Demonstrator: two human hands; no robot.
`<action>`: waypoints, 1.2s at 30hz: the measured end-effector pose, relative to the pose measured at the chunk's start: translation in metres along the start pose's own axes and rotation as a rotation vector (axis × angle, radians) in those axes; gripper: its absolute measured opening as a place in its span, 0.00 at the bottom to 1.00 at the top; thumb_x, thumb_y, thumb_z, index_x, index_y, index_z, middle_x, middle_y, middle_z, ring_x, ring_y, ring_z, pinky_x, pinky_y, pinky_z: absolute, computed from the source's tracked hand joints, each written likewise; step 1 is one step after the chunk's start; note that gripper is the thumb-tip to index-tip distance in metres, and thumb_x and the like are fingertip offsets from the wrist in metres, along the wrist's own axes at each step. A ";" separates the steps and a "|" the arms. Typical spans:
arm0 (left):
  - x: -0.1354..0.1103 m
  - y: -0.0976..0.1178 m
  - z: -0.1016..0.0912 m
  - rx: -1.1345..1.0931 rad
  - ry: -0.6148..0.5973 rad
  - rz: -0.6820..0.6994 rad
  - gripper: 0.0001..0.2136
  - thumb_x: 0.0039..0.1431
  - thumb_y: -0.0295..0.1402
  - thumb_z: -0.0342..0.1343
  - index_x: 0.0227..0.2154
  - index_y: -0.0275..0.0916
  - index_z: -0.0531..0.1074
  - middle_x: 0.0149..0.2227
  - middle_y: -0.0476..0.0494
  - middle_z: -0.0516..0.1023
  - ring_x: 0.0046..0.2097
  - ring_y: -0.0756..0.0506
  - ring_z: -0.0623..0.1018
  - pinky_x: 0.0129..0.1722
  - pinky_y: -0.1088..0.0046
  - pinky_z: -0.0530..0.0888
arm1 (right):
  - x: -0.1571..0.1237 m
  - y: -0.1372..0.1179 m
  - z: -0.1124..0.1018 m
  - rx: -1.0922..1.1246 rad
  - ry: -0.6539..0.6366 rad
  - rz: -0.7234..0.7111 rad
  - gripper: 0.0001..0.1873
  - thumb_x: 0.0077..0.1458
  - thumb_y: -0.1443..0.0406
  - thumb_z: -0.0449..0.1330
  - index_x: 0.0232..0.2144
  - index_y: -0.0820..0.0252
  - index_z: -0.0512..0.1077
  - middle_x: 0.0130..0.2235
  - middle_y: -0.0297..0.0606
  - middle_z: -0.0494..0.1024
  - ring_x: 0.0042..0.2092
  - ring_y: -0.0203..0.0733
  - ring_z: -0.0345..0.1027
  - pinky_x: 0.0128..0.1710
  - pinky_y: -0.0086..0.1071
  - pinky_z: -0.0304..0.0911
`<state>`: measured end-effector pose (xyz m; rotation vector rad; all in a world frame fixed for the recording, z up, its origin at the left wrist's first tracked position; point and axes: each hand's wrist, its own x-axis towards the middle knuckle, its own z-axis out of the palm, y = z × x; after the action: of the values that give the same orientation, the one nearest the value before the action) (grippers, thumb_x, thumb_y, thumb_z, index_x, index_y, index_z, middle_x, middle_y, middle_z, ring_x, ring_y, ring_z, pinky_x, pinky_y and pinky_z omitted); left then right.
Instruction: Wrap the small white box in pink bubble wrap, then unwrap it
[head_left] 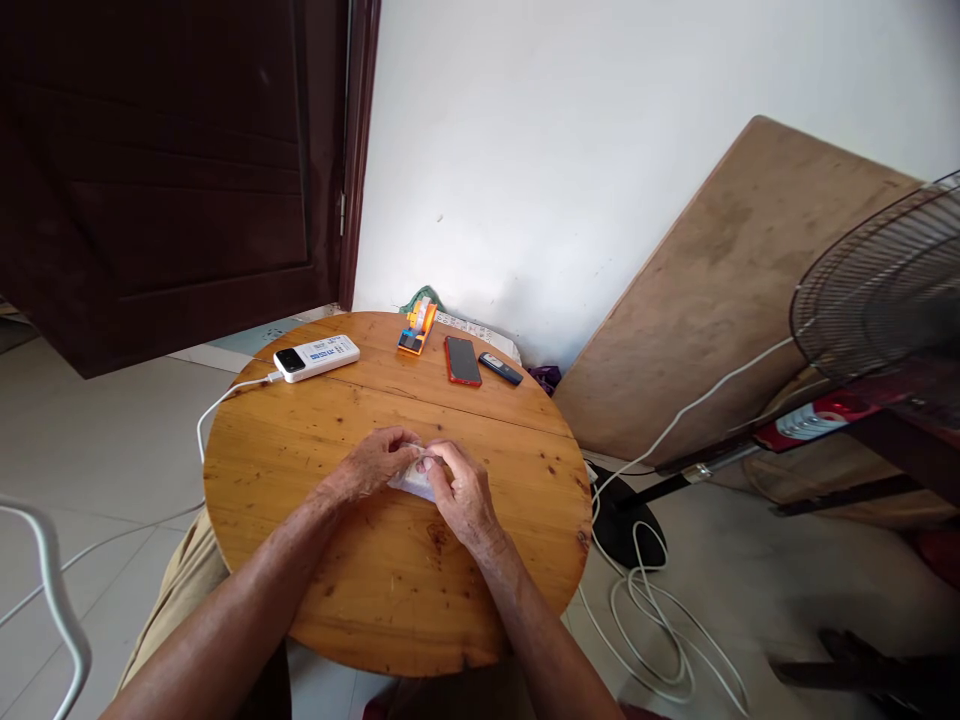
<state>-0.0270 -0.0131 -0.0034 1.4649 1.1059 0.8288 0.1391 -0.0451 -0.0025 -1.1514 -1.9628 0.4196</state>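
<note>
Near the middle of the round wooden table [300, 590], a small whitish packet [417, 484] lies between my hands; it looks like thin clear plastic, but its exact kind cannot be made out. My left hand [379, 460] grips its left edge with closed fingers. From the other side, my right hand [461, 490] pinches its upper right part, thumb and forefinger pressed together. The fingers hide much of the packet's far edge.
A white power bank [318, 357] with a cable stands at the table's left. Toward the back are an orange tape dispenser [418, 327], a red-edged phone [462, 361] and a dark blue handheld device [501, 368]. A standing fan [885, 290] and looped white cable [679, 640] are right.
</note>
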 end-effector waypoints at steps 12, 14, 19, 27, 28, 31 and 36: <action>-0.005 0.006 -0.004 0.020 -0.006 -0.031 0.15 0.48 0.41 0.53 0.35 0.36 0.75 0.30 0.48 0.75 0.32 0.47 0.71 0.30 0.75 0.67 | 0.001 -0.005 -0.005 0.000 -0.002 -0.048 0.12 0.59 0.68 0.50 0.30 0.54 0.71 0.36 0.37 0.76 0.40 0.41 0.70 0.43 0.32 0.65; -0.004 0.005 -0.004 0.025 -0.009 -0.020 0.16 0.47 0.41 0.53 0.34 0.36 0.75 0.30 0.48 0.75 0.32 0.47 0.71 0.29 0.75 0.67 | 0.001 -0.004 -0.004 0.005 0.007 -0.043 0.11 0.58 0.69 0.50 0.30 0.54 0.72 0.36 0.37 0.77 0.39 0.41 0.71 0.43 0.31 0.66; -0.002 0.003 -0.003 0.036 0.008 -0.010 0.16 0.47 0.41 0.52 0.34 0.36 0.76 0.30 0.48 0.76 0.32 0.48 0.71 0.30 0.74 0.68 | -0.001 0.002 -0.002 0.043 0.006 0.002 0.11 0.59 0.68 0.50 0.32 0.54 0.72 0.39 0.38 0.77 0.40 0.41 0.71 0.42 0.31 0.68; -0.004 0.007 -0.004 0.062 -0.001 -0.024 0.17 0.47 0.41 0.52 0.34 0.35 0.76 0.30 0.48 0.75 0.32 0.47 0.71 0.30 0.74 0.67 | 0.000 0.001 -0.005 0.006 -0.023 -0.025 0.11 0.59 0.68 0.50 0.31 0.54 0.72 0.41 0.38 0.76 0.42 0.41 0.71 0.44 0.31 0.66; -0.004 0.007 -0.004 0.057 -0.001 -0.028 0.17 0.47 0.41 0.52 0.34 0.35 0.76 0.30 0.48 0.75 0.32 0.47 0.71 0.30 0.74 0.67 | 0.000 0.001 -0.006 0.001 -0.022 -0.028 0.11 0.59 0.68 0.50 0.31 0.54 0.72 0.41 0.38 0.76 0.42 0.41 0.71 0.44 0.31 0.66; -0.004 0.006 -0.003 0.053 0.003 -0.029 0.16 0.48 0.41 0.52 0.34 0.36 0.76 0.30 0.48 0.75 0.31 0.48 0.70 0.29 0.74 0.67 | 0.000 -0.001 -0.006 0.002 -0.012 -0.038 0.12 0.60 0.68 0.49 0.30 0.54 0.71 0.38 0.38 0.76 0.43 0.41 0.71 0.44 0.31 0.65; -0.004 0.006 -0.002 0.040 0.013 -0.029 0.15 0.48 0.41 0.52 0.33 0.35 0.75 0.29 0.49 0.74 0.30 0.48 0.70 0.28 0.75 0.66 | 0.000 -0.001 -0.005 0.026 0.007 -0.040 0.11 0.62 0.67 0.49 0.31 0.55 0.70 0.35 0.37 0.76 0.44 0.42 0.71 0.44 0.31 0.64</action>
<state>-0.0288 -0.0163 0.0030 1.4752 1.1573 0.8013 0.1428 -0.0460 0.0012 -1.0948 -1.9654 0.4181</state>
